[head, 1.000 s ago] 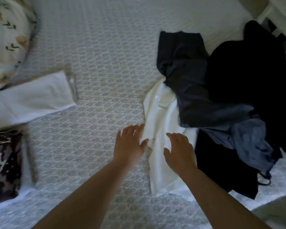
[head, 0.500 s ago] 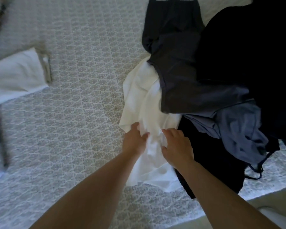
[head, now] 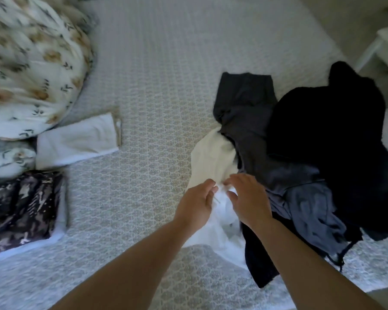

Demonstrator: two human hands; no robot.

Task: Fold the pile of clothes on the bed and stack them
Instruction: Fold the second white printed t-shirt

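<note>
A white garment (head: 212, 159) lies crumpled on the bed at the left edge of a pile of dark clothes. My left hand (head: 196, 203) and my right hand (head: 248, 199) are both on its middle, fingers curled into the white cloth and gathering it. The pile holds a dark grey garment (head: 246, 121), a black garment (head: 329, 139), a blue-grey garment (head: 309, 211) and another black piece (head: 260, 262) by the bed edge. On the left lie a folded white garment (head: 76, 142) and a folded dark patterned garment (head: 20, 206).
The patterned bedspread (head: 152, 90) stretches between the folded items and the pile. A floral duvet or pillow (head: 29, 63) fills the upper left. A white piece of furniture (head: 381, 48) stands beyond the bed's right edge.
My hands went from hovering open over the white garment to gripping its middle. The white cloth has bunched up between them, and the view has pulled back.
</note>
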